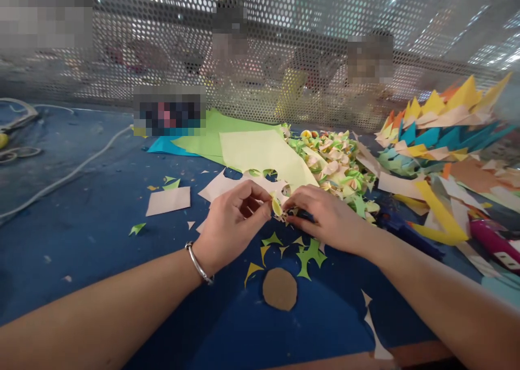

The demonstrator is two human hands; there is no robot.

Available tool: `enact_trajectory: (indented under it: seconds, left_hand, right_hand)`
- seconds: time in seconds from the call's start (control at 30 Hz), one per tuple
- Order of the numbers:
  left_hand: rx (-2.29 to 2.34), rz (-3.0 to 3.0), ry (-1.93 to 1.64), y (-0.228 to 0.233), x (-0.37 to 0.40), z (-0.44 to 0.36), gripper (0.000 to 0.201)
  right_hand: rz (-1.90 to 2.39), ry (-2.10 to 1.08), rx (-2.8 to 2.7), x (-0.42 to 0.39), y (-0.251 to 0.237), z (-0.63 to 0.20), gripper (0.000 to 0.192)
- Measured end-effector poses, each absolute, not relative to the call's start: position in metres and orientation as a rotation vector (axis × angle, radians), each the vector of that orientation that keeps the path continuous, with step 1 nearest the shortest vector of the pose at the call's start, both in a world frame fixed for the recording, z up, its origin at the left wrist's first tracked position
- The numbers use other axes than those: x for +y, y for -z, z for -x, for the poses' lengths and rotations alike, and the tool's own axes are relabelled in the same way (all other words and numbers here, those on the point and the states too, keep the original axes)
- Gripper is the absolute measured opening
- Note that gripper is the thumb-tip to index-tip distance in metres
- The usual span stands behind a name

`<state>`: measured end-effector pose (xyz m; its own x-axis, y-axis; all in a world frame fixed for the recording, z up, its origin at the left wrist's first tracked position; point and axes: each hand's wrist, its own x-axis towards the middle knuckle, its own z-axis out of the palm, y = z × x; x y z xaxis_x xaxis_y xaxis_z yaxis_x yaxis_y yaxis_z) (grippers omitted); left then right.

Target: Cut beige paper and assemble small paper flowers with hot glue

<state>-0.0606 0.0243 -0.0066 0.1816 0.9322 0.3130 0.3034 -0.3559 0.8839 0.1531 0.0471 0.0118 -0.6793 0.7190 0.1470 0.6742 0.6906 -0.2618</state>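
Yellow paper piece [277, 205] is sitting between the person's two hands, over the middle of a blue table [101, 240]. Nearest the body, one narrow pale scrap [378, 351] is lying at the table's edge. Beyond it, one flat brown disc [280, 289], roughly round, is resting with two yellow slivers [254, 270] and one concave-edged green scrap [312, 256] near it. Farther in, the left hand [233, 226], wearing one silver bracelet [199, 263] at its wrist, is pinching the curved piece between thumb and finger; the right hand [325, 218] is curling its fingers just beside it, and whether they are gripping cannot be told. One pale rectangle [168, 201] is lying to the left, while one pinkish sheet [215, 188] is showing rounded cut-outs. One purple object [489, 245] is lying at the far right. Behind the hands, one smooth pale yellow sheet [260, 150] is overlapping green paper [235, 126], and a heap of curled pieces [337, 164], too many to count, is spreading beside it. One spiky, layered paper stack [439, 134] is standing rightward. Farthest back, a perforated screen [162, 39] is closing off the table, with blurred people showing through.
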Motion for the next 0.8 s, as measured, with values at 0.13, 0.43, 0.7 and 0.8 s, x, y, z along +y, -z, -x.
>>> enact_trajectory:
  seconds: [0.13,0.43,0.7,0.8]
  left_hand:
    - [1.152,-1.771,-1.139,0.007,0.023,0.057,0.004]
    - [1.153,-1.768,-1.125,0.009,0.023,0.057,0.003]
    - [1.195,-1.769,-1.056,0.009,0.022,0.056,0.005]
    - [1.194,-1.785,-1.052,0.007,0.021,0.054,0.006]
  right_hand:
    - [1.098,-0.308,-2.665,0.047,-0.008,-0.152,0.015]
    - [1.01,-0.361,-2.608,0.048,-0.005,-0.154,0.013]
    - [1.002,-0.35,-2.237,0.033,-0.015,-0.159,0.01]
    - [0.991,-0.361,-2.196,0.028,-0.017,-0.157,0.008]
